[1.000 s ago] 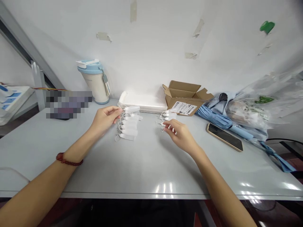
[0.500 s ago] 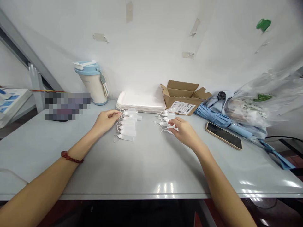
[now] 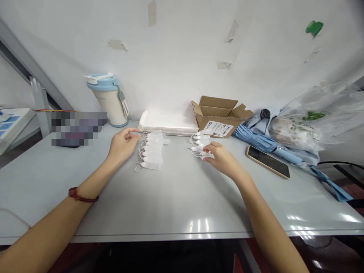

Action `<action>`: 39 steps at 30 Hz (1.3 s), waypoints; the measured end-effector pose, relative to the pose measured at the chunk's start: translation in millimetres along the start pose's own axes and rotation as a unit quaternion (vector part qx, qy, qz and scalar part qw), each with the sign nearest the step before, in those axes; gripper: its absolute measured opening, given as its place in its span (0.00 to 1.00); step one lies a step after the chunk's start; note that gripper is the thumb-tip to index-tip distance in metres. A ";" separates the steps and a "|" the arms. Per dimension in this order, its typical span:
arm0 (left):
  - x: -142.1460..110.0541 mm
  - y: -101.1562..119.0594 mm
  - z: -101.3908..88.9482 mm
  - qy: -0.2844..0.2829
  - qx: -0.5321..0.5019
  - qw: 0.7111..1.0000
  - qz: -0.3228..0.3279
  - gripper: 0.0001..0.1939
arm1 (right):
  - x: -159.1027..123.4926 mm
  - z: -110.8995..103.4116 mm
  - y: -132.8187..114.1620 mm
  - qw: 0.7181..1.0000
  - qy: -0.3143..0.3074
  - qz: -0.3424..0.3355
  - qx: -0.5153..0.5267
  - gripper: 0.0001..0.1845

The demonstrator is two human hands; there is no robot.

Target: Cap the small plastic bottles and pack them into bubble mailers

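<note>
Two columns of small translucent white plastic bottles, each with a thin loop at its narrow end, lie on the table. Beside the top of the left column [image 3: 152, 154] is my left hand [image 3: 123, 144]. Its thumb and index finger are apart, with nothing visible between them. My right hand [image 3: 220, 157] hovers at the lower right end of the right column [image 3: 196, 148]. Its thumb and fingers are curved and spread around the ends of the lowest bottles, partly hiding them. I cannot tell whether the fingertips touch those bottles.
Behind the bottles lies a stack of flat white trays [image 3: 167, 123], next to an open cardboard box [image 3: 216, 123]. A tumbler [image 3: 109, 102] stands back left. On the right are a phone [image 3: 267, 162], a folded blue umbrella [image 3: 256, 138] and a plastic bag [image 3: 295, 129].
My left hand has drawn slightly left, away from the left column's top, and its fingers have spread. The top bottle there is tilted a little differently. My right hand has hardly moved.
</note>
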State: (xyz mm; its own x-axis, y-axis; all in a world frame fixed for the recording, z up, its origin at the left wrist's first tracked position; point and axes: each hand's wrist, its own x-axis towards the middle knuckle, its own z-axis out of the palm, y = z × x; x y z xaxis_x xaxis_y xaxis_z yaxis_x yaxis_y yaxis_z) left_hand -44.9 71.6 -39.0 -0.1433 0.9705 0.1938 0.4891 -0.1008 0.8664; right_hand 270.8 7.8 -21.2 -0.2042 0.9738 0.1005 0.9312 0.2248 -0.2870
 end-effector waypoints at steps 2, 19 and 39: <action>-4.0 3.1 0.2 0.015 -0.003 1.000 0.025 0.13 | 0.0 -0.6 0.0 1.000 -0.007 0.005 -0.007 0.09; -54.0 33.3 16.9 -0.032 0.127 0.963 0.235 0.11 | -1.8 2.4 1.0 0.998 -0.037 0.011 -0.054 0.08; -66.0 37.0 20.9 -0.026 0.120 0.930 0.346 0.10 | -6.5 -5.6 -28.4 0.978 0.001 -0.044 0.202 0.10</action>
State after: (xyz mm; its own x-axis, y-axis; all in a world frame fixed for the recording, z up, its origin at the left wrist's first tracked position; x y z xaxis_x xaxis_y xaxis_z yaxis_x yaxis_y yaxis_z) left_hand 0.6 8.3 -29.3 0.3154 0.7013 0.6393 0.6273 -0.6596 0.4142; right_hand 247.4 -5.1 -8.4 -0.2771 0.9502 0.1425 0.7153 0.3030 -0.6298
